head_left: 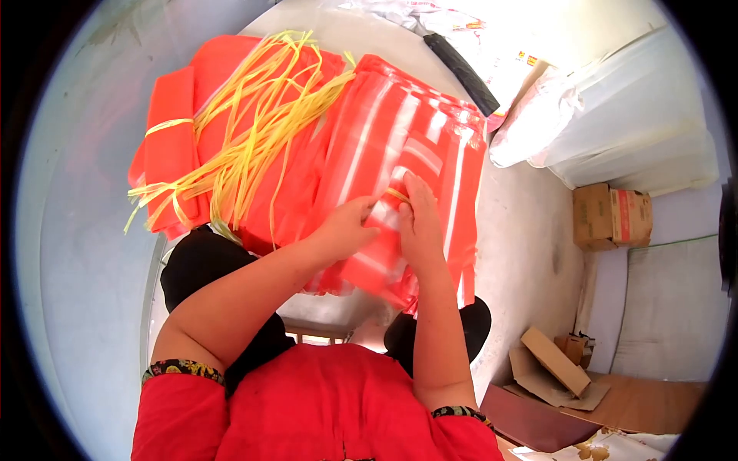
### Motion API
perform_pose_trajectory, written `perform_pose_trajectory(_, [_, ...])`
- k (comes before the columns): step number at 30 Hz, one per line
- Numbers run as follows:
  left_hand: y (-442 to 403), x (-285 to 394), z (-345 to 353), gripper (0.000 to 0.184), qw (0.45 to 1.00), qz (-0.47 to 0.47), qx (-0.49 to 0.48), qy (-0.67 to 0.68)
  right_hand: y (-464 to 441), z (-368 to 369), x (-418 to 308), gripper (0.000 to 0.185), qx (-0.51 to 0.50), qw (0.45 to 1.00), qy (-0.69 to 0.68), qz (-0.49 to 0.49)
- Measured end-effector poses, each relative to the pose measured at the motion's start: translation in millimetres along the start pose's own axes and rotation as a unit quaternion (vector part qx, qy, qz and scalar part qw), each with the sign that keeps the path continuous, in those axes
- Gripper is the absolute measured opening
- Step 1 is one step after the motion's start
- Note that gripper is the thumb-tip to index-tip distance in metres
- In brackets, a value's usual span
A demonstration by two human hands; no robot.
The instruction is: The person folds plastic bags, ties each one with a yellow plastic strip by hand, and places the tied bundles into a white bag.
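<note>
The striped bundle (420, 158) with yellow tie (398, 195) lies at my one o'clock. My left hand (347, 226) is released; my right hand (420, 227) touches bundle, but grasping, I cannot tell.

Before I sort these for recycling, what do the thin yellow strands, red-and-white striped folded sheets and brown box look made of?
Thin yellow strands: likely plastic raffia, faintly shiny and curling. Striped sheets: probably plastic film, by glossy highlights and crinkled edges. Brown box: matte cardboard, apparently, by its stiff panels.
</note>
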State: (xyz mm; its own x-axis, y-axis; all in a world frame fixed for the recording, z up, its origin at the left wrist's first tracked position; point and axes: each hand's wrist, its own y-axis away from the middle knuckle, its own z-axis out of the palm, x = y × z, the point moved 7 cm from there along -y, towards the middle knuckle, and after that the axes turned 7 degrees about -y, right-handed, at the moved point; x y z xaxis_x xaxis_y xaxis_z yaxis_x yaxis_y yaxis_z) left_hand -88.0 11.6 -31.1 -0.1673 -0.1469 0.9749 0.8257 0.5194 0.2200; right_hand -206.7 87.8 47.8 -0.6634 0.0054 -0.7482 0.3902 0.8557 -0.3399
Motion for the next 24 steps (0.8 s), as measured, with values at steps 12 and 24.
perform_pose_trajectory(12, [2.8, 0.9, 6.3, 0.053, 0.999, 0.041, -0.015, 0.01, -92.6, 1.4, -1.0, 0.014, -0.19, 0.961, 0.163, -0.114])
perform_pose_trajectory(24, [13.1, 28.8, 7.9, 0.03, 0.966, 0.058, 0.004, -0.252, -79.9, -21.0, 16.1, 0.033, -0.128, 0.951, 0.247, -0.136])
